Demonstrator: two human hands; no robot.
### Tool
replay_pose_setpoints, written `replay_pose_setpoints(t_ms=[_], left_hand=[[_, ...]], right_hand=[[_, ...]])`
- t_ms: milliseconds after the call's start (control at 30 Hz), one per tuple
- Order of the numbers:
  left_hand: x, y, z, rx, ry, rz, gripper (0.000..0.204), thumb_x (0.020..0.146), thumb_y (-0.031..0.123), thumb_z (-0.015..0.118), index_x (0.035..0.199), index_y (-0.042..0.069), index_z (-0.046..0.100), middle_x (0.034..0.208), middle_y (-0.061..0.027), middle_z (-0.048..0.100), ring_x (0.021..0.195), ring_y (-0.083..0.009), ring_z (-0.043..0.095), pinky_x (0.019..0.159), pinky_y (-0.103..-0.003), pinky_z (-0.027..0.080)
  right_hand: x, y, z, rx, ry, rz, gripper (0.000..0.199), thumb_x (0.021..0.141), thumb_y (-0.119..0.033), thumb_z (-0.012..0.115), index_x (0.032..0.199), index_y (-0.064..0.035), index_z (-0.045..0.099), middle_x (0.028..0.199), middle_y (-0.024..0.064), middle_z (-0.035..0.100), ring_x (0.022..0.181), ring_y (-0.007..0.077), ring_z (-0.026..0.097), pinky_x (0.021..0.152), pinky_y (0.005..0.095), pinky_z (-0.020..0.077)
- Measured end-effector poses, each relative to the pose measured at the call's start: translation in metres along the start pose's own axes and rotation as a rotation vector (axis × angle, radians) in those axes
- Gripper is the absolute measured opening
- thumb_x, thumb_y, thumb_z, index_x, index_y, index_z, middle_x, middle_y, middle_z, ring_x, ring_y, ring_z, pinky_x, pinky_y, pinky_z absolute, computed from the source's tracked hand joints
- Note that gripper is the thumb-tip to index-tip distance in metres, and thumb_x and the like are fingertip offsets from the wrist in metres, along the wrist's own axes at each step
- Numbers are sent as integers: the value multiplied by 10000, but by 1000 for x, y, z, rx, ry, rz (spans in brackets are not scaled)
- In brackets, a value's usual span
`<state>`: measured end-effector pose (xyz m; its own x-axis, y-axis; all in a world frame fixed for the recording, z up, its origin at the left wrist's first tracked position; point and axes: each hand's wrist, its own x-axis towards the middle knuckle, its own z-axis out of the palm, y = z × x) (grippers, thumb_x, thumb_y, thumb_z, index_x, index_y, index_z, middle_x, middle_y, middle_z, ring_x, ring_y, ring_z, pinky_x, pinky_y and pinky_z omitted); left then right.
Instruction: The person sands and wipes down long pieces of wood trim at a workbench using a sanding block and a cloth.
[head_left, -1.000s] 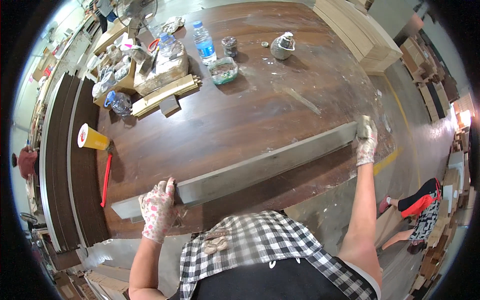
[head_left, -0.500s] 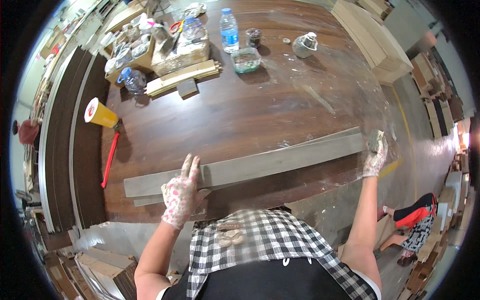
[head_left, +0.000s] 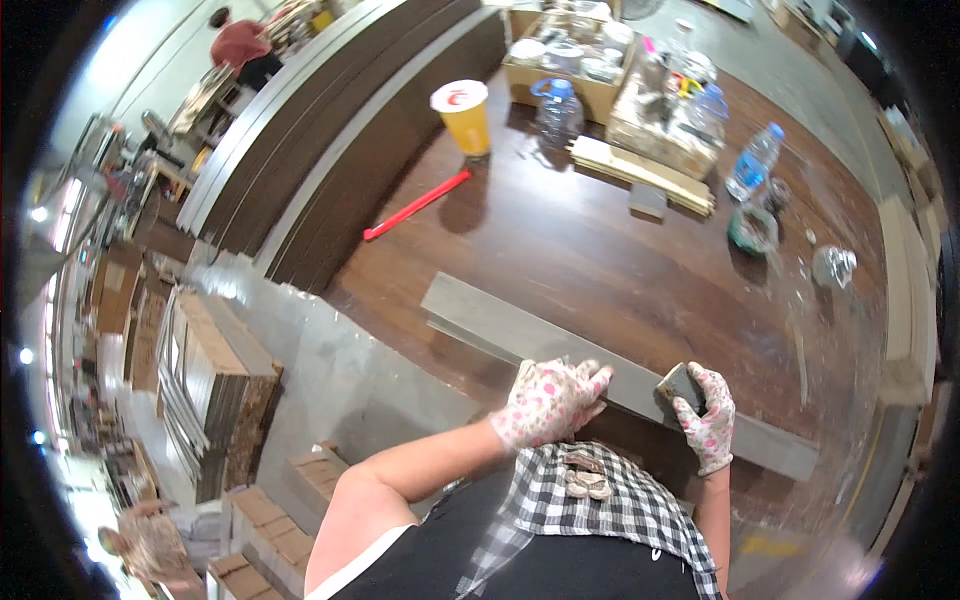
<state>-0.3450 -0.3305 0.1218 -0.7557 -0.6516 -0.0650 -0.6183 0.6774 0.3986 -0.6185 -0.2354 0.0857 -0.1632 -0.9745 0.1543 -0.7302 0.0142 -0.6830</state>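
A long grey strip of board [head_left: 480, 312] lies slantwise along the near side of the brown table, with another strip partly showing under its edge. My left hand [head_left: 553, 402], in a white glove with pink spots, grips the near edge of the strip, fingers over its top. In a matching glove, my right hand [head_left: 712, 418] is closed round a small sanding block [head_left: 680, 393], dark grey with a paler edge. The block is on or just over the strip; exact contact is hard to tell.
On the table [head_left: 560, 250] are a red bar [head_left: 417, 206], a yellow cup [head_left: 465, 118], pale wooden strips [head_left: 640, 172], a water bottle [head_left: 754, 162] and a green-tinted bowl [head_left: 752, 230]. Dark boards [head_left: 360, 150] stand stacked at the left. Two other people are farther off at left.
The view has swung left. My right hand has come with the sanding block from the strip's right end towards its middle, nearer my left hand. My left hand's raised fingers now rest on the strip.
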Motion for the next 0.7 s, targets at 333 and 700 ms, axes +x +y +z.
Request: replay_pose_setpoints(t_ms=[333, 700], left_hand=[[-67, -70, 6, -117, 343, -184, 268, 846, 294, 646, 1053, 124, 669, 1036, -54, 681, 782, -244, 656, 631, -421, 496], [-72, -82, 52, -348, 275, -266, 311, 802, 316, 595, 1088, 202, 640, 850, -58, 592, 773, -283, 603, 590, -459, 417]], right_hand=[[145, -147, 157, 57, -298, -413, 443, 768, -229, 743, 1155, -45, 632, 1061, 176, 642, 982, 354, 617, 874, 426, 495], [154, -160, 203, 125, -339, -385, 460, 853, -195, 748, 1226, 22, 589, 1169, 159, 627, 1114, 286, 588, 998, 393, 439]])
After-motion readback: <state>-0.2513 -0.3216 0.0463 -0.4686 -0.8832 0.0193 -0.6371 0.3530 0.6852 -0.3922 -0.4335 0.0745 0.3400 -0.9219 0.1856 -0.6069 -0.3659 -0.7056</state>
